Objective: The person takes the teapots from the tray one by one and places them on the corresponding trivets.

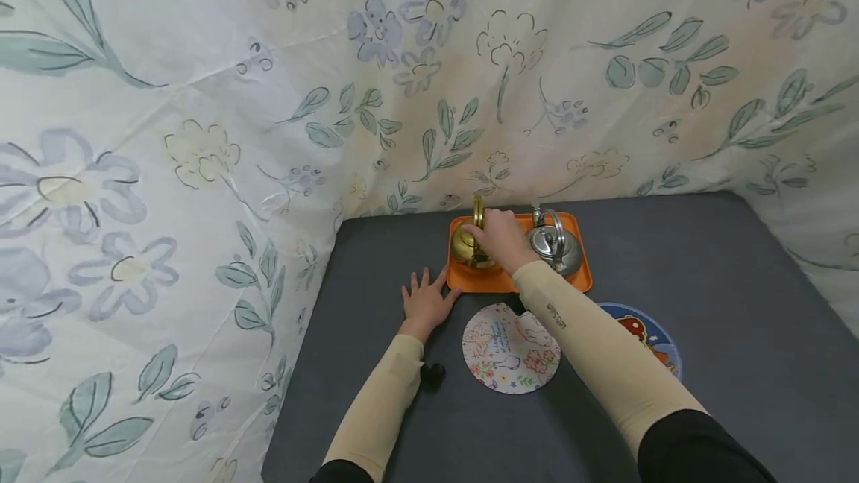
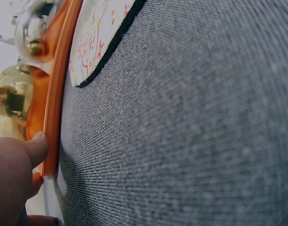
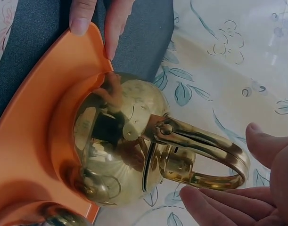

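Standing leftmost on the orange tray [image 1: 479, 283], the gold kettle [image 1: 461, 247] is presenting its raised handle [image 3: 200, 134] between the parted thumb and fingers of the nearer right hand [image 1: 503, 238], while the left hand [image 1: 427, 305], spread, is touching the tray's near-left corner.

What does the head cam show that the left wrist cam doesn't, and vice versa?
Head only: right hand at the gold kettle's handle, both forearms, blue round mat.
Left wrist only: the white round mat's dark edge, the grey table covering's ribbed weave.
Both: left hand, orange tray, both kettles, white round mat, grey table covering.
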A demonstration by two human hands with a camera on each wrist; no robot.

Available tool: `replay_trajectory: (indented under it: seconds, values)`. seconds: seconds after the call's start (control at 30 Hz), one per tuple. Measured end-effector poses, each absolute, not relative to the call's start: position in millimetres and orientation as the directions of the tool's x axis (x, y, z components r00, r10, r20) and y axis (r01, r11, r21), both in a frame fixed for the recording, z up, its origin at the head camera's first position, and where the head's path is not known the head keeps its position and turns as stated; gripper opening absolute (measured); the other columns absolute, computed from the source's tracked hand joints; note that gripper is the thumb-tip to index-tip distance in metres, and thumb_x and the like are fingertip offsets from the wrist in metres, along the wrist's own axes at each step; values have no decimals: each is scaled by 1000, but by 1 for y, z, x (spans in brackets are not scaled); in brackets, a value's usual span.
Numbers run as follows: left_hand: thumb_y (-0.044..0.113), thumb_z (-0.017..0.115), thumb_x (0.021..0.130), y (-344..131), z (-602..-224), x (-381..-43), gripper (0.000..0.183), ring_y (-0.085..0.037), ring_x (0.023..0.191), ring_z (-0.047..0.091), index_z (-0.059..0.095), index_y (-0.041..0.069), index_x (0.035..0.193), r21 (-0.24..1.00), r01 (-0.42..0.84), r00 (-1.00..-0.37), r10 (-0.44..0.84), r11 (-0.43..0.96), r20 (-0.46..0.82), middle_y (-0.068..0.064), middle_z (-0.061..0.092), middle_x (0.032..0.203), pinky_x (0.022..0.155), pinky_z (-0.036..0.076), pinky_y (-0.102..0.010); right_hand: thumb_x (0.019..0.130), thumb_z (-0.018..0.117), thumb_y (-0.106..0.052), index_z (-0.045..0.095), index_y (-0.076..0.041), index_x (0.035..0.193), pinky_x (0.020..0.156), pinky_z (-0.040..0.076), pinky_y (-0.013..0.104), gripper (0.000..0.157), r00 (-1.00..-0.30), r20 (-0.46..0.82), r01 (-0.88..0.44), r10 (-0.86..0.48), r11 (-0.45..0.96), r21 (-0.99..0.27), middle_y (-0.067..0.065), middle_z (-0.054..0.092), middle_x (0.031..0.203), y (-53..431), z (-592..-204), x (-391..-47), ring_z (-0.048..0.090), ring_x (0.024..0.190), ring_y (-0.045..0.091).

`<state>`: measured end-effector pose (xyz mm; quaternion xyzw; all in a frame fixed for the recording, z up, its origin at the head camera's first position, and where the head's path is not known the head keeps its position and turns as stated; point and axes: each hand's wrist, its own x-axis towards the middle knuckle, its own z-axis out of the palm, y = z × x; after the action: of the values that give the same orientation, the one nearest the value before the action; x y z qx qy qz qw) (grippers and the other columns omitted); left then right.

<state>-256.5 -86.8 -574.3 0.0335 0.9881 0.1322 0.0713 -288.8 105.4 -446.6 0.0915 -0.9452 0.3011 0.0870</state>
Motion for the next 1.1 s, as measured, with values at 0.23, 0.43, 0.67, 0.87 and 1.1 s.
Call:
replay_trajectory:
  seconds: [0.23,0.43,0.67,0.87,1.1]
  values:
    - [64,44,100,-87,-572,-253,66,-42,155,14,27,40,160,274,44,-988,83,961,-134,-13,25,166,120,16,-67,98,69,-34,59,-5,78,46,44,29,37,-976,199,-191,-92,805,-561,6,55,60,102,-449,-292,58,49,20]
    - [63,45,100,-89,-569,-251,66,-43,155,13,28,39,160,297,37,-987,82,954,-142,-14,24,166,120,15,-67,98,68,-30,61,-4,78,47,44,30,34,-981,177,-168,-78,794,-584,7,57,61,99,-447,-292,58,50,20]
    - [63,46,100,-88,-568,-253,66,-44,154,15,30,38,159,312,40,-989,82,949,-124,-15,25,166,119,16,-68,100,65,-23,61,-4,73,45,46,29,33,-978,199,-176,-70,787,-591,7,56,57,99,-446,-294,58,47,20]
    - [65,45,100,-87,-570,-255,67,-43,154,15,28,39,160,293,43,-989,82,955,-121,-14,26,166,120,17,-67,99,65,-19,62,-4,76,47,48,31,28,-976,213,-169,-47,780,-602,7,57,59,101,-446,-294,59,50,21]
    - [63,46,100,-86,-569,-254,67,-43,154,15,29,39,160,300,41,-989,82,953,-125,-14,26,166,119,17,-67,98,65,-15,66,-2,81,50,52,34,21,-971,238,-171,-29,781,-601,11,63,65,103,-449,-293,62,54,23]
